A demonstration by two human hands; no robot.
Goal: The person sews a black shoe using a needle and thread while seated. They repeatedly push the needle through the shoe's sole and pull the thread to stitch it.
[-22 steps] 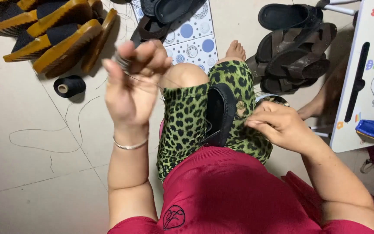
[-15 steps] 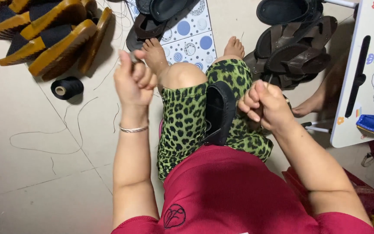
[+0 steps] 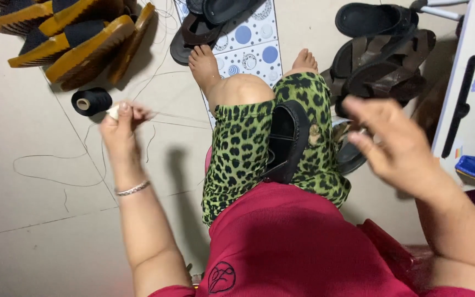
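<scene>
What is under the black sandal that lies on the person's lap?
The black sandal rests between the thighs on green leopard-print shorts. Its lower end meets the red shirt. What lies beneath the sandal itself is covered.

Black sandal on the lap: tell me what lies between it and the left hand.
In the head view, a thin thread stretches from the left hand toward the black sandal, crossing bare floor and the leopard-print leg.
</scene>
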